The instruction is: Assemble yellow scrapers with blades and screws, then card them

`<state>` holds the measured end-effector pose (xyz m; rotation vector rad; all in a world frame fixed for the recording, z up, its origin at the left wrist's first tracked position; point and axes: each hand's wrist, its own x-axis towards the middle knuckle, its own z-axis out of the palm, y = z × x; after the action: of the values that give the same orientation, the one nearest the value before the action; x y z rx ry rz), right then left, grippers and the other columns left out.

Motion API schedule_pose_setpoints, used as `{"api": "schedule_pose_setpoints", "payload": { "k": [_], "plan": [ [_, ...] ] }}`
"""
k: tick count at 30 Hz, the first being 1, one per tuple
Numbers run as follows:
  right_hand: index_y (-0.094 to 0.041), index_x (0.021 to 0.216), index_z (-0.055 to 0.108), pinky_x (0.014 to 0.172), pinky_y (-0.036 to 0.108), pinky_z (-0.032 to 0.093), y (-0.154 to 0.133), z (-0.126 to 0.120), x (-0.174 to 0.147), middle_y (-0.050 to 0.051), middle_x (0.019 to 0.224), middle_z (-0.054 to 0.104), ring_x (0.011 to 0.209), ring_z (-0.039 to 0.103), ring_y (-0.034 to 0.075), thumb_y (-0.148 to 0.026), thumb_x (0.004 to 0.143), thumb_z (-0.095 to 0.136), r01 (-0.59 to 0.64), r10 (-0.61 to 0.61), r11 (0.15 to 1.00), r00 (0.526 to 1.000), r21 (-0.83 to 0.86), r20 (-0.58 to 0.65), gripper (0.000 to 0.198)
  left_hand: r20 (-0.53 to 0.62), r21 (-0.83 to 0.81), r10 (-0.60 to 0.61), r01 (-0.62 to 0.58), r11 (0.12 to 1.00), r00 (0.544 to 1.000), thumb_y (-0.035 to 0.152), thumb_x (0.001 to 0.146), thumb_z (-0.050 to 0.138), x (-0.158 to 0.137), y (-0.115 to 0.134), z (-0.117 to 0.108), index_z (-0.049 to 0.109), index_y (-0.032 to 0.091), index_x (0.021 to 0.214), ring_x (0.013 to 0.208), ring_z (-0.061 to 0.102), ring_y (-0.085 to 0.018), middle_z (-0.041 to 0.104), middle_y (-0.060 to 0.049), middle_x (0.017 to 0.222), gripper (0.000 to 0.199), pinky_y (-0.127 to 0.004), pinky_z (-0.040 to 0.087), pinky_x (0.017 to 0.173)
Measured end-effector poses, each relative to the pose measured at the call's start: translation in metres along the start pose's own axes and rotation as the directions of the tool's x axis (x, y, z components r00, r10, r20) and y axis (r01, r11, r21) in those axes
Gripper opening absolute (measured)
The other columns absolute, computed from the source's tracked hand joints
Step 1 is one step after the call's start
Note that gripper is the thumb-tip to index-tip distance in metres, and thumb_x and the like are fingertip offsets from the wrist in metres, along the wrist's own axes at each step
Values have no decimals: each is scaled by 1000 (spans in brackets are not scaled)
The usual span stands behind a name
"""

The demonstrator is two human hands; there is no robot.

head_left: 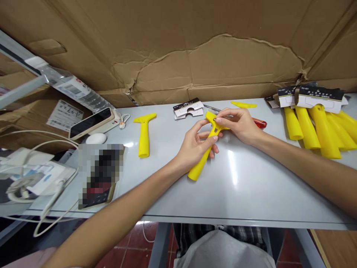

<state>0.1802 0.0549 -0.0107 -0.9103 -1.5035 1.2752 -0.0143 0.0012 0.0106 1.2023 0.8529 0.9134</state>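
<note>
My left hand (196,143) is wrapped round the handle of a yellow scraper (200,163), which tilts with its head away from me. At the scraper's head my right hand (237,124) has thumb and fingertips pinched together. Something small and metallic shows at those fingertips, too small to name. Behind my right hand lies a screwdriver with a red handle (259,123), partly covered by the hand. A second yellow scraper (144,136) rests to the left. A flat yellow strip (243,104) lies at the back of the table.
Several yellow scrapers (320,130) with black-and-white cards (319,98) are heaped at the right. Loose cards (189,108) lie at the back centre. A phone (90,123), a plastic bottle (80,91) and white cables (52,201) crowd the left. Cardboard (212,67) walls the table's (251,193) far edge.
</note>
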Motion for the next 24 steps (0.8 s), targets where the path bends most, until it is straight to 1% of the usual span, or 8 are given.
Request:
{"api": "schedule_pose_setpoints", "payload": {
  "k": [3, 7, 9, 14, 18, 21, 24],
  "plan": [
    [-12, 99, 76, 83, 21, 57, -2, 3, -1, 8, 115, 64, 94, 62, 7, -58, 76, 82, 34, -34, 999, 999, -24, -30, 51, -4, -7, -4, 4, 1000, 1000, 33, 85, 82, -1, 1, 0, 49, 20, 140, 61, 67, -11, 75, -12, 111, 65, -25, 55, 52],
    [-14, 92, 78, 101, 26, 55, -6, 5, -2, 9, 119, 64, 108, 62, 11, -57, 75, 83, 56, -61, 995, 996, -79, -64, 47, -15, -13, -12, 12, 1000, 1000, 34, 84, 83, -2, 3, 0, 52, 21, 138, 60, 67, -11, 75, -11, 109, 64, -26, 54, 53],
    [-14, 91, 78, 106, 28, 54, -7, 6, -2, 9, 121, 64, 113, 62, 12, -57, 75, 83, 65, -73, 993, 994, -101, -80, 47, -20, -14, -14, 14, 1000, 1000, 34, 84, 84, -2, 3, 0, 52, 21, 139, 60, 67, -11, 75, -11, 106, 65, -26, 54, 53],
    [-12, 92, 76, 99, 26, 57, -11, 10, -3, 10, 126, 63, 117, 61, 14, -58, 77, 82, 61, -72, 990, 994, -126, -84, 48, -36, 13, -3, 3, 1000, 999, 34, 85, 83, -3, 2, 0, 52, 22, 141, 60, 67, -12, 75, -9, 103, 66, -26, 55, 54],
    [-12, 91, 75, 100, 24, 56, -13, 13, -4, 10, 121, 64, 117, 61, 14, -60, 76, 82, 58, -71, 989, 993, -134, -97, 50, -38, 24, 2, -1, 1000, 999, 34, 85, 82, -4, 1, 0, 51, 22, 141, 60, 67, -12, 75, -9, 103, 65, -26, 55, 54],
    [-11, 93, 74, 90, 23, 57, -13, 14, -4, 10, 114, 65, 101, 62, 10, -61, 77, 81, 53, -64, 992, 994, -113, -90, 53, -39, 24, -1, 2, 1000, 999, 34, 85, 82, -3, 0, 0, 51, 21, 140, 59, 67, -12, 75, -9, 102, 64, -26, 55, 54],
    [-10, 94, 71, 78, 21, 55, -14, 15, -5, 9, 108, 66, 86, 60, 7, -63, 76, 81, 26, -32, 997, 996, -70, -78, 57, -39, 22, -5, 6, 1000, 999, 33, 85, 82, -3, 0, 0, 51, 21, 139, 59, 67, -11, 75, -9, 102, 64, -26, 55, 54]
  ]
}}
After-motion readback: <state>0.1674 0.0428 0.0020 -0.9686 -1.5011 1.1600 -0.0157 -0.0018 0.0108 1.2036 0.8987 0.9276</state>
